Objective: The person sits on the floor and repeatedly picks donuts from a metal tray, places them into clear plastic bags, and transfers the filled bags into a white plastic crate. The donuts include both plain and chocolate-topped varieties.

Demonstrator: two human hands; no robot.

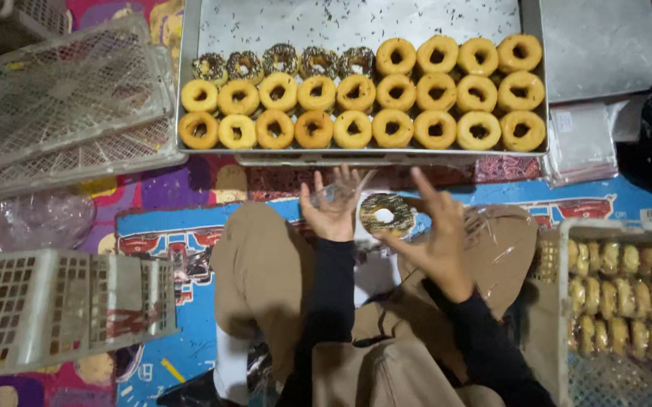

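So the round ring doughnut with white icing and dark sprinkles [387, 214] sits right between the two hands, just above the person's lap in tan trousers [266, 279]. The right hand [437, 240] has it pinched at the edge with thumb and a couple of fingers, index pointing up and away. The left hand [333, 207] has its fingers spread, palm up, holding open a thin clear plastic bag [339, 191] that's honestly hard to make out, just a bit of shine.

If you ask me, the trick here is keeping that bag mouth wide and sliding the doughnut in flat, iced side up, gripping only the bare rim so the topping doesn't smear onto the film.

Just past the hands is a big flat metal tray [356, 26] with rows of doughnuts: most are plain yellow-glazed rings [435, 94], and a short run at the back left are sprinkled ones [281, 59]. Loose sprinkles are scattered over the bare metal.

To the right is a white plastic crate [560, 316] full of bagged doughnuts [620, 298], plus a stack of clear wrappers [582, 139] near the tray corner. On the left are empty white lattice crates [62, 98], one tipped on its side [62, 305]. Everything's on a colourful patterned floor mat [183, 226].
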